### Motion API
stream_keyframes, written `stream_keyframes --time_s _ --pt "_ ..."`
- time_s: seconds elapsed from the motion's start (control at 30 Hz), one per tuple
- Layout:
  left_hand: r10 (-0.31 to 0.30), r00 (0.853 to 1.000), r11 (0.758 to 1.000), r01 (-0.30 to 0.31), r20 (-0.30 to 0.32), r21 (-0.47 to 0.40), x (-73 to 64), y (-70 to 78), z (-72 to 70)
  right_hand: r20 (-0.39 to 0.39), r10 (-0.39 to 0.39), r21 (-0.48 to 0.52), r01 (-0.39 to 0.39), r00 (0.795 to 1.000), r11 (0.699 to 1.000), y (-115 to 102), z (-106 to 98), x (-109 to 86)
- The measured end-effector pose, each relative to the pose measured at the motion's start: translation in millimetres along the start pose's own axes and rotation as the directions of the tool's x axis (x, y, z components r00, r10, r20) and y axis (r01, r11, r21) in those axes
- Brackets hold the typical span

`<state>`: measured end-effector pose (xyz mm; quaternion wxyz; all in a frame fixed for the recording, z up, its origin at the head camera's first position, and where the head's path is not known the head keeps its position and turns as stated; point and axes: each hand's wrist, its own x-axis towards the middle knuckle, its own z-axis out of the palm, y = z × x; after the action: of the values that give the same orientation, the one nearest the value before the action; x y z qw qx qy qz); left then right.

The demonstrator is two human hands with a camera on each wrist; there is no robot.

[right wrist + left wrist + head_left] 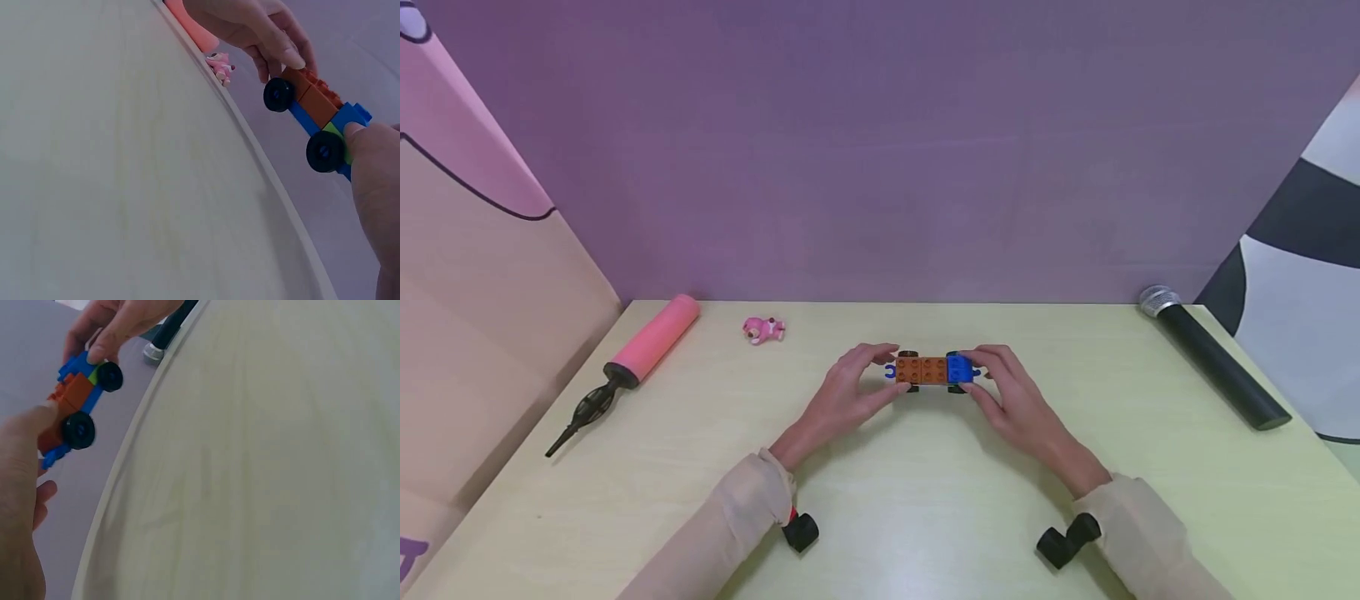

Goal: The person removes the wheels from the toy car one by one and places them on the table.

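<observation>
A toy car built of blocks [934,370] is held up between both hands. Orange bricks and a blue brick, with a bit of green under the blue, sit on its blue base with black wheels. My left hand [848,390] pinches the orange end between thumb and fingers. On the blue end, my right hand [1013,402] grips with thumb and fingers. The left wrist view shows the car [76,394] side on, the right thumb pressing its blue brick. In the right wrist view the car [315,106] shows two wheels; its far side is hidden.
A pink hand pump [655,340] with a black nozzle lies at the table's left. Near the back edge is a small pink bear figure [763,329]. On the right lies a black microphone [1217,358]. A purple panel [880,150] stands behind the table.
</observation>
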<state>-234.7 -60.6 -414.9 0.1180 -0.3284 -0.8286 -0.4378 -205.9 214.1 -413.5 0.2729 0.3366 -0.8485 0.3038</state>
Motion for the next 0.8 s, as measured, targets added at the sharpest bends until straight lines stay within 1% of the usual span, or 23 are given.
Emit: stream_keyframes --time_s 0.13,0.2,0.27,0.37,0.43,0.5,0.57,0.67,0.73,0.8 --pt "-0.062 0.998 0.998 0.061 -0.032 -0.034 -1.0 5.7 0.7 -0.013 -0.090 -0.004 0.090 0.996 0.996 -1.0 -2.7 -0.7" --pt "-0.065 0.997 0.997 0.064 -0.033 -0.034 -0.3 8.3 1.1 -0.009 -0.141 -0.015 0.141 0.990 0.990 -2.4 -3.9 0.0" --pt "-0.040 0.999 0.999 0.040 -0.022 0.016 1.0 10.2 2.2 -0.003 -0.190 -0.028 0.190 0.982 0.981 -4.7 -5.0 1.6" --pt "0.025 0.999 0.996 -0.026 0.020 0.084 1.9 12.4 4.4 0.012 -0.249 -0.046 0.249 0.968 0.967 -8.9 -6.6 3.9" --pt "0.052 0.997 0.994 -0.057 0.051 0.096 2.0 14.2 5.7 0.021 -0.275 -0.050 0.275 0.961 0.960 -11.6 -7.3 5.3" --pt "0.054 0.994 0.997 -0.059 0.091 0.052 1.8 16.8 5.8 0.029 -0.295 -0.065 0.296 0.955 0.953 -14.5 -8.3 6.0" --pt "0.047 0.990 0.999 -0.047 0.131 0.000 1.9 18.4 5.6 0.019 -0.326 -0.084 0.327 0.945 0.941 -17.0 -8.6 7.3" --pt "0.043 0.982 0.998 -0.033 0.182 -0.059 1.6 18.6 5.8 0.019 -0.346 -0.114 0.346 0.938 0.931 -19.1 -9.4 7.1" --pt "0.062 0.978 0.993 -0.042 0.197 -0.106 1.9 17.2 6.8 0.019 -0.349 -0.126 0.349 0.937 0.929 -19.4 -9.6 6.9" --pt "0.085 0.977 0.986 -0.054 0.195 -0.160 2.4 16.9 8.2 0.028 -0.333 -0.130 0.334 0.942 0.934 -18.8 -9.8 5.9"
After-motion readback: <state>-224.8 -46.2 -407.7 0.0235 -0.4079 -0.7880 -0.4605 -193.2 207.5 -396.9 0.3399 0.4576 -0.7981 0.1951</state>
